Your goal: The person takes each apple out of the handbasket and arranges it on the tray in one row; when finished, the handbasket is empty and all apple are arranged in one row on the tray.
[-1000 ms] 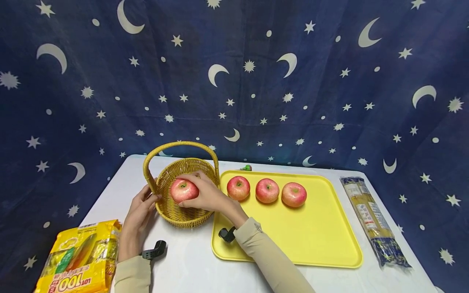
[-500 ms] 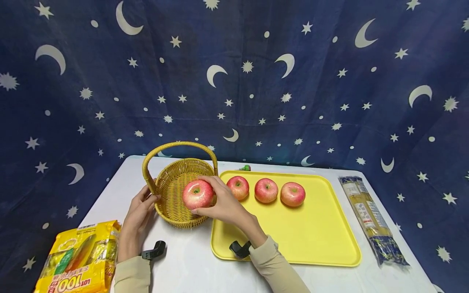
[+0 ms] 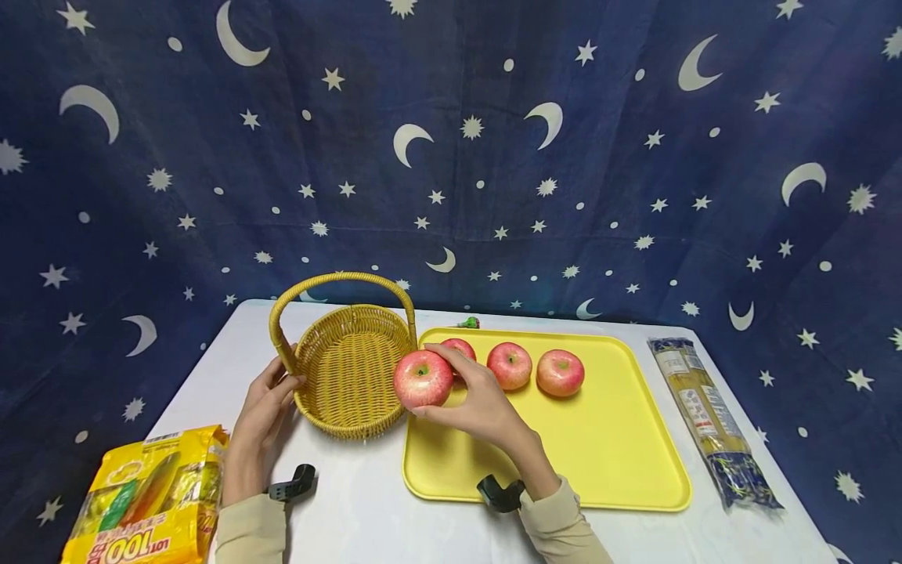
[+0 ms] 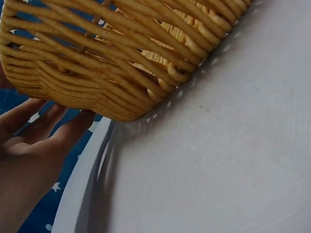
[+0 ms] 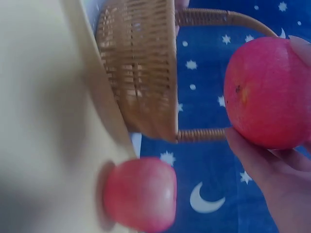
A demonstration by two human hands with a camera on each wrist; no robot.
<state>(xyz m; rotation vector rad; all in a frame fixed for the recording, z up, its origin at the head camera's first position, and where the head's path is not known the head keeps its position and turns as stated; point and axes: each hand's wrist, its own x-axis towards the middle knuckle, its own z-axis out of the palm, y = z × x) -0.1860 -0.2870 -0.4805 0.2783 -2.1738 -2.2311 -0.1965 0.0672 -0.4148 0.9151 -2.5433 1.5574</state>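
Note:
In the head view, a red apple (image 3: 423,379) is between the thumb and fingers of my right hand (image 3: 486,409), which holds it up at the tray's left edge, just right of the wicker basket (image 3: 350,368). The right wrist view shows the same apple (image 5: 269,92) raised clear of the tray. My left hand (image 3: 262,415) holds the basket's left rim by the foot of its arched handle; some of its fingers are hidden behind the wicker. No fruit shows inside the basket. Three more apples (image 3: 510,366) sit in a row on the yellow tray (image 3: 564,462), the leftmost partly covered by my right hand.
A yellow snack bag (image 3: 148,501) lies at the front left of the white table (image 3: 366,501). Along the right side is a long clear-wrapped packet (image 3: 712,419). A small green item (image 3: 469,322) lies behind the tray. A blue star-and-moon curtain (image 3: 451,157) hangs at the back.
My right hand has carried the apple from inside the basket rightward over its rim to the tray's left edge. The left hand has stayed at the basket's rim.

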